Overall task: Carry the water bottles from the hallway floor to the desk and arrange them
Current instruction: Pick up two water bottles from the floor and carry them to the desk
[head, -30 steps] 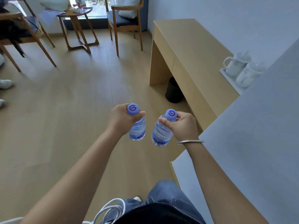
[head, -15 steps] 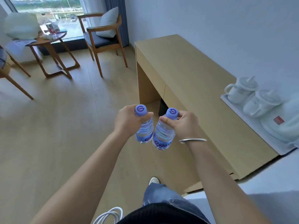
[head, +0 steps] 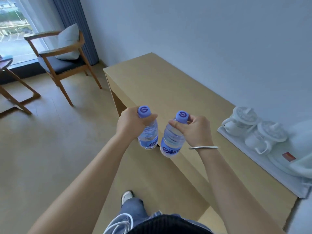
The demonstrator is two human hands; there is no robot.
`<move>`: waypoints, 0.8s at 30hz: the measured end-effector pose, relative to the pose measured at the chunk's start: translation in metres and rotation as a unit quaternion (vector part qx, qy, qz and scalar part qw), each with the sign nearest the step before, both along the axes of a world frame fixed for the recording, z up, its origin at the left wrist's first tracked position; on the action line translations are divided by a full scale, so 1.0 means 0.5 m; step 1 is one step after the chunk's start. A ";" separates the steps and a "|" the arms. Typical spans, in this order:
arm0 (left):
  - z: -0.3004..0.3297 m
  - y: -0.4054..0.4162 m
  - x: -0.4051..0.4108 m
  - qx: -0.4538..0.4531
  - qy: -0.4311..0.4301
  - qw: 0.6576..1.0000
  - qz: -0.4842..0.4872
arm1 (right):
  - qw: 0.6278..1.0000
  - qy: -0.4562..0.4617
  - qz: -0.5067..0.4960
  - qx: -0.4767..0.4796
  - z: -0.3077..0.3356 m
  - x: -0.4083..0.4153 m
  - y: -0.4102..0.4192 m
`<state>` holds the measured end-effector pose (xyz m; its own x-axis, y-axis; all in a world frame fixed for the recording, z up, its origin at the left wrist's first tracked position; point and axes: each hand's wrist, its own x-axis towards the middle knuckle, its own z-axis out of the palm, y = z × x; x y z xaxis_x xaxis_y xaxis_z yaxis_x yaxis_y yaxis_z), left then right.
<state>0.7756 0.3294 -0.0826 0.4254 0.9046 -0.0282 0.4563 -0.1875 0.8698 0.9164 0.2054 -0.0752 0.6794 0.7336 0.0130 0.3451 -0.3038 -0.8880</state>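
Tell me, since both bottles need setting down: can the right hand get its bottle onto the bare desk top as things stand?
Probably yes. The right hand holds its bottle over the desk edge, with bare wood beyond; the white tray sits off to the right.

Single head-worn wide-angle view, looking forward and down, close over the near long edge of the desk (head: 168,85), wall behind, floor at left
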 end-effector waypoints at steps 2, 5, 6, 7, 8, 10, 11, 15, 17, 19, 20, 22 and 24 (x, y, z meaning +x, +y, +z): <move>-0.007 0.048 0.041 -0.003 -0.004 1.000 -0.028 | 1.000 -0.007 -0.019 -0.010 -0.005 0.030 0.038; -0.015 0.128 0.107 -0.004 0.000 0.997 -0.083 | 0.998 -0.003 -0.056 -0.012 -0.007 0.077 0.104; -0.016 0.159 0.132 -0.007 -0.002 0.995 -0.102 | 0.997 -0.003 -0.072 -0.010 -0.008 0.094 0.131; -0.017 0.188 0.154 -0.007 -0.003 0.993 -0.122 | 0.996 -0.007 -0.091 -0.006 -0.008 0.110 0.156; -0.017 0.216 0.177 -0.002 0.000 0.990 -0.141 | 0.994 -0.013 -0.113 -0.001 -0.007 0.126 0.181; -0.014 0.269 0.221 0.014 0.008 0.984 -0.178 | 0.989 -0.023 -0.149 0.004 -0.006 0.154 0.227; -0.011 0.297 0.243 0.018 0.009 0.980 -0.197 | 0.986 -0.029 -0.164 0.000 -0.005 0.167 0.250; 0.003 0.397 0.325 0.026 0.019 0.966 -0.255 | 0.974 -0.032 -0.223 -0.024 -0.001 0.215 0.327; 0.008 0.434 0.361 0.031 0.023 0.959 -0.282 | 0.969 -0.030 -0.244 -0.030 0.000 0.236 0.357; 0.007 0.469 0.399 0.033 0.022 0.951 -0.308 | 0.962 -0.034 -0.270 -0.034 -0.001 0.260 0.386; 0.006 0.481 0.415 0.034 0.023 0.947 -0.318 | 0.958 -0.038 -0.282 -0.035 0.000 0.271 0.397; 0.001 0.510 0.453 0.037 0.025 0.939 -0.340 | 0.951 -0.044 -0.304 -0.035 -0.002 0.301 0.420; -0.007 0.537 0.494 0.041 0.036 0.932 -0.360 | 0.946 -0.046 -0.320 -0.037 -0.002 0.332 0.443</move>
